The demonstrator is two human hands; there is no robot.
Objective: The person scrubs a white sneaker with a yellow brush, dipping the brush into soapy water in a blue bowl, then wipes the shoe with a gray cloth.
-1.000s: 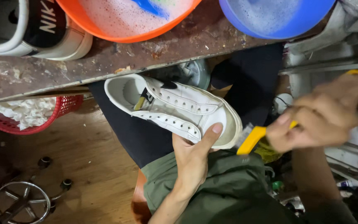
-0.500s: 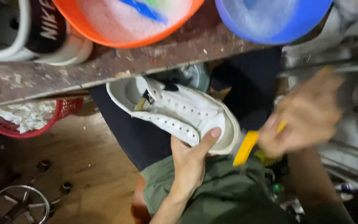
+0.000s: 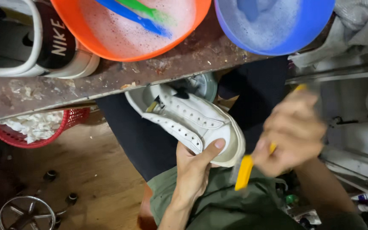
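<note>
A white lace-less sneaker (image 3: pixel 188 119) lies over my lap, toe toward me. My left hand (image 3: pixel 194 168) grips its toe end, thumb pressed on the upper. My right hand (image 3: pixel 292 132), blurred by motion, is closed around a yellow brush (image 3: pixel 244 171) whose head sits just beside the toe's rubber rim. An olive-green cloth (image 3: pixel 218 200) covers my lap beneath the shoe.
A worn wooden bench (image 3: pixel 107 83) runs across the top, carrying an orange basin (image 3: pixel 128 32) of soapy water with blue and green brushes, a blue basin (image 3: pixel 273 25) of suds, and a black-and-white sneaker (image 3: pixel 30 42). A red basket (image 3: pixel 67 127) of white rags stands at the left.
My right hand and the yellow brush have dropped down and leftward, closer to the shoe's toe. The left hand keeps the same grip on the sneaker.
</note>
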